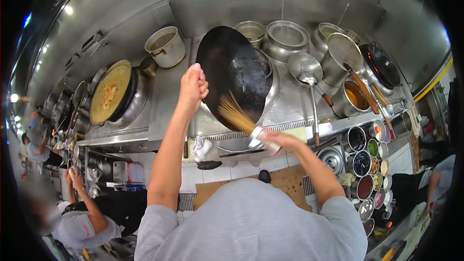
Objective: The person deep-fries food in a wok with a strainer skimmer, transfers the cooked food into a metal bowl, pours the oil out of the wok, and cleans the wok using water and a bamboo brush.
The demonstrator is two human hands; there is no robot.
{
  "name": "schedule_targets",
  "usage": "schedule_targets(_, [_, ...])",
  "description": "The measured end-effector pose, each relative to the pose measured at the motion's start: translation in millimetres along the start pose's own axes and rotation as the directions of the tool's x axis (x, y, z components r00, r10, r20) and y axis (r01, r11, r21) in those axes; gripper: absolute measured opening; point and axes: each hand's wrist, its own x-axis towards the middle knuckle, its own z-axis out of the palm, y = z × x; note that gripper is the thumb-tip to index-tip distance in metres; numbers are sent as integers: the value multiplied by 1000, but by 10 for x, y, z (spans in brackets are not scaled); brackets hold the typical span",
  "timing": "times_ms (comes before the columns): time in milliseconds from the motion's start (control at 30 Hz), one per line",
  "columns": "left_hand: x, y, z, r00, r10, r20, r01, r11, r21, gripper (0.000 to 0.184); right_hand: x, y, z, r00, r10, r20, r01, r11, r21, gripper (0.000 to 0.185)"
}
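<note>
A large black wok (232, 63) is tilted up over the stove, its wet inner surface facing me. My left hand (193, 85) is closed at its left edge, gripping it. My right hand (278, 141), slightly blurred, is closed around the pale handle of a bamboo brush (235, 112). The bristles touch the lower part of the wok. A crumpled white cloth (201, 149) lies at the stove's front edge, below my left hand.
A pan of yellowish food (112, 92) stands left, a metal pot (166, 47) behind it. Right are a perforated ladle (305, 67), a pot of orange liquid (356, 95) and several ingredient containers (361, 163). Co-workers stand at lower left (92, 222) and right (437, 183).
</note>
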Motion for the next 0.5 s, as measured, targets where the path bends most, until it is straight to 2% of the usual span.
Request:
schedule_targets(33, [-16,-9,-14,1000,4,-1,-4,1000,-1,34,92,14,-338,983,46,-178,-91,962,-256,76])
schedule_targets(67, [-37,-31,-48,999,-36,-36,36,999,-10,34,135,62,-608,882,-19,-471,-205,885,-419,76])
schedule_targets(100, [-31,-19,-81,995,-68,-70,67,998,-16,34,173,-47,-744,754,-110,-647,-273,844,-462,77])
schedule_targets(133, [-32,-20,-78,999,-32,-34,33,999,23,36,36,-389,-701,724,-52,-688,-298,875,-381,76])
schedule_targets(167, [-51,-43,-60,1000,-7,5,6,998,63,37,46,-440,-598,728,-56,-683,-292,877,-383,76])
schedule_targets(200, [-37,-46,-44,1000,-3,-13,4,995,95,37,83,-508,-506,746,-293,-598,-58,866,-496,76])
schedule_targets(233, [-8,-41,-27,1000,4,-16,-3,996,94,37,99,-536,-362,712,-507,-486,168,795,-582,76])
schedule_targets(300, [-20,-64,-1,1000,-14,-16,15,994,104,34,42,-616,204,789,-553,-265,435,810,-394,76])
schedule_targets(333, [-40,-58,49,1000,-18,-15,20,996,86,35,36,-632,330,913,-393,-110,372,913,-169,76])
schedule_targets(367, [-74,-34,36,1000,-18,-22,19,996,87,35,34,-624,413,967,-239,88,236,971,47,76])
schedule_targets(400, [-116,-25,27,998,-31,-51,36,994,103,34,209,-449,211,995,-91,-38,90,996,-21,75])
schedule_targets(433, [-119,-10,42,996,-33,-77,42,993,113,34,371,-209,-71,953,-74,-295,-1,969,-246,77])
schedule_targets(500, [-152,66,-78,996,-33,-79,39,996,82,34,378,-13,-451,753,-30,-657,-305,869,-389,72])
